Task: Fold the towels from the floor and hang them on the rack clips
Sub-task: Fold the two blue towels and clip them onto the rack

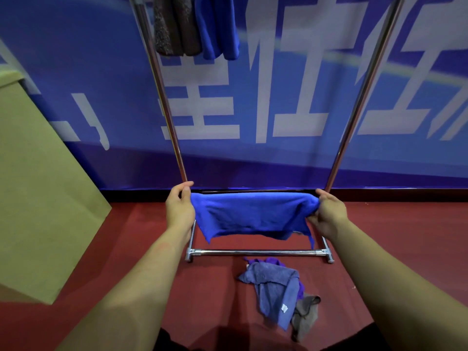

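Both hands are stretching a bright blue towel [250, 214] in the air just in front of the chrome clothes rack [255, 252], above its lower front bar. Left hand [179, 207] is pinching the towel's left end, thumb and fingers curled over the top corner; right hand [326, 211] is gripping the right end, where the cloth is bunching into a wad inside the curled fingers.

Between the two grips the towel is sagging, its lower edge hanging ragged and uneven, which suggests a light, limp cloth with no stiffness of its own. It looks plush rather than slick, so a light pinch should hold it, and nothing about it appears fragile. Judging by the bunching at the right, the better hold would be at the two top corners, with the edge drawn taut so the fold falls square.

Just in front of the rack's lower bar, a grey-blue towel [274, 290] is lying crumpled on the red floor [141, 249], with a purple cloth [272, 260] and a grey-brown one [305, 317] tangled beneath it. High on the rack, a mottled brown towel [174, 26] and a blue one [217, 26] are already hanging; the clips themselves are out of view.
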`<act>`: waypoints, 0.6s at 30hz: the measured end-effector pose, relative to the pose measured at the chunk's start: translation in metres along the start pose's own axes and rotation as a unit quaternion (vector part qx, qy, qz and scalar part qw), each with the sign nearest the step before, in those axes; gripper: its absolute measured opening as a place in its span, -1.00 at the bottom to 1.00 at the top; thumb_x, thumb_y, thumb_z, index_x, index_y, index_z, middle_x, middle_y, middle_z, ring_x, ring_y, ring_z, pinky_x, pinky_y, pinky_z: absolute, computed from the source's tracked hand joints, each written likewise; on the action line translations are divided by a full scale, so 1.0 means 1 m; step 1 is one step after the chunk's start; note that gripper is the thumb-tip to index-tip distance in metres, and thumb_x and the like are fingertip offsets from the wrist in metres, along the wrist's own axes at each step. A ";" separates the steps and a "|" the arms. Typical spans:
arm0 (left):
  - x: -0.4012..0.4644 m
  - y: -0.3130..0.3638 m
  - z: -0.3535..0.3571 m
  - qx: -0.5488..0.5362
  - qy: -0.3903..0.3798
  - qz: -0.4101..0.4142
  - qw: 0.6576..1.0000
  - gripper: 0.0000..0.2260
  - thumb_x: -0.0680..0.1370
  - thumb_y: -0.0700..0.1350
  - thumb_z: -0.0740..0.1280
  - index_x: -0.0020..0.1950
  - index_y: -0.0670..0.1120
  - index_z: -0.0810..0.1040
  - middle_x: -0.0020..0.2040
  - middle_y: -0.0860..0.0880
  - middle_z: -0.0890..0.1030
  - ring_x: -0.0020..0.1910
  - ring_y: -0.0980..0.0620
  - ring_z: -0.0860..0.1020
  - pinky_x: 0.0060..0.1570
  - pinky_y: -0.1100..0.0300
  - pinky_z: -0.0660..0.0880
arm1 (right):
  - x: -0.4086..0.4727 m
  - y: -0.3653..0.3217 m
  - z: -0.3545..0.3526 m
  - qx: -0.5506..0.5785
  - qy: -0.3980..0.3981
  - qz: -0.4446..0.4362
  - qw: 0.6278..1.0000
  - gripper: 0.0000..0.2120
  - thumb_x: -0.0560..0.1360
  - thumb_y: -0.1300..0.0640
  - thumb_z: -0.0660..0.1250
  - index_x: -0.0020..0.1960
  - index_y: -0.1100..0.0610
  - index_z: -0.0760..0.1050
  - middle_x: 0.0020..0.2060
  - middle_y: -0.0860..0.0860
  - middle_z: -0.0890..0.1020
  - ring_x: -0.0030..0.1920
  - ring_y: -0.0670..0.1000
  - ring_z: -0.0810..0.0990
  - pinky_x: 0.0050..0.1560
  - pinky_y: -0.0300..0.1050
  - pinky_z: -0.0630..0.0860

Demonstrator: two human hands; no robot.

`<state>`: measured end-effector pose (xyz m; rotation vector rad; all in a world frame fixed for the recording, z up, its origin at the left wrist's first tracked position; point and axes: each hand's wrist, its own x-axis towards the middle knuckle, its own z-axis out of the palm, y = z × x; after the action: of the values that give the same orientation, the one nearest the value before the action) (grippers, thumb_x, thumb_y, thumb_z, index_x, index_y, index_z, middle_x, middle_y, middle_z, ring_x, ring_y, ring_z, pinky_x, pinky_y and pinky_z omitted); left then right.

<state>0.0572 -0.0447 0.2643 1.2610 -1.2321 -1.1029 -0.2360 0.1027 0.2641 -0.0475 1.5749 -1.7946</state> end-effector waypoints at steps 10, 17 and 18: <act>-0.004 0.005 0.004 -0.061 -0.036 -0.006 0.997 -0.78 0.68 -0.14 0.24 0.01 0.09 0.65 -0.07 -0.05 0.63 -0.18 0.04 0.50 -0.17 0.11 0.44 | -0.011 -0.016 0.007 0.033 -0.126 -0.066 0.989 -0.63 0.57 0.44 0.19 0.23 0.12 0.57 -0.24 0.08 0.69 -0.30 -0.03 0.65 -0.19 -0.19 0.61; 0.001 0.005 -0.004 -0.060 -0.009 0.009 0.998 -0.83 0.62 -0.25 0.31 0.07 -0.01 0.64 -0.03 -0.08 0.69 -0.11 0.07 0.60 -0.07 0.20 0.51 | -0.015 -0.022 0.001 -0.102 -0.143 -0.202 0.963 -0.47 0.47 0.57 0.19 0.23 0.08 0.57 0.02 0.20 0.70 -0.10 0.07 0.65 0.00 -0.08 0.62; 0.003 0.005 -0.005 -0.056 -0.002 0.011 0.998 -0.83 0.63 -0.24 0.30 0.07 -0.02 0.64 -0.01 -0.08 0.68 -0.10 0.06 0.60 -0.06 0.21 0.49 | -0.016 -0.024 0.001 -0.102 -0.140 -0.205 0.963 -0.47 0.47 0.57 0.18 0.23 0.10 0.58 0.00 0.18 0.70 -0.11 0.04 0.66 -0.03 -0.15 0.63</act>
<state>0.0620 -0.0470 0.2695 1.1583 -1.1694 -1.1427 -0.2357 0.1103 0.2922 -0.7420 1.6149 -1.8194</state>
